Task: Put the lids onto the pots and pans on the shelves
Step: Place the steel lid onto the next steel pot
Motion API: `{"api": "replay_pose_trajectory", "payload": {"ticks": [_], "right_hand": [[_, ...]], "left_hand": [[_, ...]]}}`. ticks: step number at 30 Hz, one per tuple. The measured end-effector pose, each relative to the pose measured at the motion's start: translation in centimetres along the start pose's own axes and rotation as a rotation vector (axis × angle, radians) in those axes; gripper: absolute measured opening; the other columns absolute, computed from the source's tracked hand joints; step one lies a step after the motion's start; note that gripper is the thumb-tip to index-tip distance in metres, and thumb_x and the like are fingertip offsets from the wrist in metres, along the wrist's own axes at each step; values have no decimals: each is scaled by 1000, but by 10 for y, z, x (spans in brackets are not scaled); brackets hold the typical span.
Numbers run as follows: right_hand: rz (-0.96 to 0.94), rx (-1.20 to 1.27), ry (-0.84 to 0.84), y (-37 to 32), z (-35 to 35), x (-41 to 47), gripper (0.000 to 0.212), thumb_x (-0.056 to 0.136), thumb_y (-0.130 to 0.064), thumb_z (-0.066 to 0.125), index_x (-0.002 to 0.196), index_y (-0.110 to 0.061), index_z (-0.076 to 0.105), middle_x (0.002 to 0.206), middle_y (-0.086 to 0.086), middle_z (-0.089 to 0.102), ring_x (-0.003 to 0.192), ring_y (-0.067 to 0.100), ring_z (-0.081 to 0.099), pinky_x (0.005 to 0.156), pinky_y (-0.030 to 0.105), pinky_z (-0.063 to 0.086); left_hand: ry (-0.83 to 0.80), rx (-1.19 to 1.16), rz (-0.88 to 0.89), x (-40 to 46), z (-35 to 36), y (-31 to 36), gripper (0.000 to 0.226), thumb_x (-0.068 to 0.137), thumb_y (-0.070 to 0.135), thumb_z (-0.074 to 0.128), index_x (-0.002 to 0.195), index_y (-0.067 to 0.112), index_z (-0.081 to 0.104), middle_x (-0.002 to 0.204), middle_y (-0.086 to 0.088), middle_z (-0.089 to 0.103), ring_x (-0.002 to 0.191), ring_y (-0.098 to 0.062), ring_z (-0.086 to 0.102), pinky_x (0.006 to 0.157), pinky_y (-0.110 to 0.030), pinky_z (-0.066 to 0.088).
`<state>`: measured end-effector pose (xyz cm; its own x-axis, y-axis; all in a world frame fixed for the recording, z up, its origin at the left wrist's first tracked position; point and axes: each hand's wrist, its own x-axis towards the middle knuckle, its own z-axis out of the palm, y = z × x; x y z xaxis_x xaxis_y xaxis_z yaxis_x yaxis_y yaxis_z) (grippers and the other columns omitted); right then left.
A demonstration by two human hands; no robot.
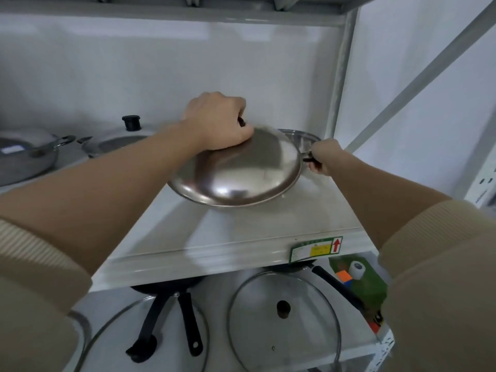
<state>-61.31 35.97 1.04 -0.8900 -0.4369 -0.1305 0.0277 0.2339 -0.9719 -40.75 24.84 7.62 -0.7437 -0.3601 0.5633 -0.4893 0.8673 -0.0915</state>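
Steel lid [241,167]: tilted over steel pan [302,136] at right end of white shelf [241,232], near edge low, far edge covering most of pan. Your left hand [217,122] fisted on lid's dark knob. Your right hand [323,155] wrapped round pan's side handle. Lower shelf: glass lid [284,320] lying flat, black pan handles [166,315] beside it

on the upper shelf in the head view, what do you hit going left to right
grey pan → lidded pot with black knob → left hand → steel lid → right hand
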Motion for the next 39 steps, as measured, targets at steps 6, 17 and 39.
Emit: {"api": "replay_pose_trajectory", "payload": {"ticks": [6, 17, 39], "right_hand": [[-49, -110, -33, -1, -20, 11, 28, 94, -2, 33, 68, -9, 41, 60, 7, 40, 22, 8, 37, 31, 6, 26], [-36, -122, 77, 11, -40, 41, 31, 87, 3, 35, 60, -11, 35, 57, 7, 31, 39, 16, 30, 29, 9, 23], [-93, 183, 367, 20, -16, 47, 21, 87, -7, 39, 66, -13, 37, 93, 12, 50, 79, 29, 46, 56, 29, 40]], "left_hand": [[55, -144, -122, 50, 33, 12, 45, 93, 42, 47, 114, 3, 52, 107, -20, 63, 100, -40, 58, 74, -39, 41], [-131, -197, -73, 126, 112, 44, 38, 94, 31, 49, 119, 4, 61, 117, -24, 64, 111, -39, 56, 82, -35, 43], [-119, -257, 0, 100, 99, 40, 34, 95, 33, 47, 115, 12, 64, 116, -15, 65, 108, -34, 58, 77, -33, 42]]}}
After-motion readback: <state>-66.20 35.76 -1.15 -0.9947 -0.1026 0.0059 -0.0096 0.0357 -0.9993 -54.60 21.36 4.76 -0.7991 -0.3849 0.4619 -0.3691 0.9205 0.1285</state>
